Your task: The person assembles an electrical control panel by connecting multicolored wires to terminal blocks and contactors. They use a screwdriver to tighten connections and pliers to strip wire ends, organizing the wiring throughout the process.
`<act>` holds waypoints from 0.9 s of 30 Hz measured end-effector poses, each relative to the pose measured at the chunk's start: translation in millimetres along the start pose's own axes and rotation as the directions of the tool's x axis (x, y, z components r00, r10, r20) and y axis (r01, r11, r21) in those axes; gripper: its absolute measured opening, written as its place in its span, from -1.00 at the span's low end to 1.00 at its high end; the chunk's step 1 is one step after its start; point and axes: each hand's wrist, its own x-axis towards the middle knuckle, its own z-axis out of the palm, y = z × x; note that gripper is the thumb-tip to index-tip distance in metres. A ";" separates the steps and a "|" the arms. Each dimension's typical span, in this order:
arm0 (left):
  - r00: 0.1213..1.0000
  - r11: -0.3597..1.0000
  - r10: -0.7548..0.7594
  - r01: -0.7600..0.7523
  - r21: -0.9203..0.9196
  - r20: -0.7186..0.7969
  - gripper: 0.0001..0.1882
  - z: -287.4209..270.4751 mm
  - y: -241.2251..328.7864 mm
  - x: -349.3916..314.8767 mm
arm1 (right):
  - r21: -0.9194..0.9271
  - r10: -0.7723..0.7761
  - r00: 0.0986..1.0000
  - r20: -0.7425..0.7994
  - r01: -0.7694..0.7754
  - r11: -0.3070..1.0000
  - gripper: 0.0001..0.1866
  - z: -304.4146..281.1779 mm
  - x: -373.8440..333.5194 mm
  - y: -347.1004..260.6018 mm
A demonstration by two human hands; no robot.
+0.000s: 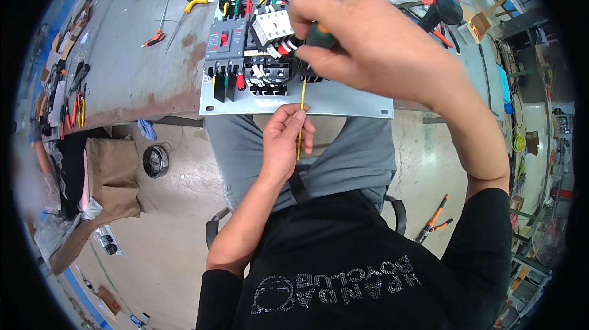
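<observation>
My left hand (285, 143) pinches a thin yellow wire (303, 93) just below the front edge of a light grey mounting plate (359, 105). The wire's upper end runs up among the black terminals, where its tip is hard to see. Above the plate, my right hand (380, 41) is closed around the dark green handle of a screwdriver (319, 36); its shaft is hidden. Left of that hand sit a white contactor (272, 27), tilted, and a grey circuit breaker (224, 40) with a red switch. Black terminal blocks (268, 77) lie below the contactor.
On the grey workbench (129, 60) lie an orange-handled screwdriver (154, 39), a yellow-handled tool (197, 3) and, at right, a cordless drill (443, 1). Pliers (76, 109) stand at the left edge. A cutter (434, 219) and a black roll (155, 161) are on the floor.
</observation>
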 end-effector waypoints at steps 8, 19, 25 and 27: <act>1.000 1.000 -0.020 0.020 -0.023 0.011 -0.83 3.4 0.9 -0.1 | -0.230 0.034 0.986 0.163 0.004 0.973 -0.70 -12.6 -7.1 -16.2; 1.000 1.000 -0.008 0.008 -0.001 -0.016 -0.78 2.6 -2.0 0.6 | -0.151 -0.197 0.969 0.147 0.219 0.964 -0.58 4.4 4.1 -7.8; 0.999 0.999 -0.012 0.013 0.032 -0.031 -0.78 4.5 -0.2 0.9 | -0.213 0.199 0.906 0.374 -0.124 0.969 -0.67 -27.8 18.9 -31.3; 1.000 0.999 -0.010 0.011 0.046 -0.027 -0.78 4.0 -1.2 2.2 | -0.131 0.130 0.914 0.384 -0.085 0.988 -0.69 -32.6 17.4 -25.4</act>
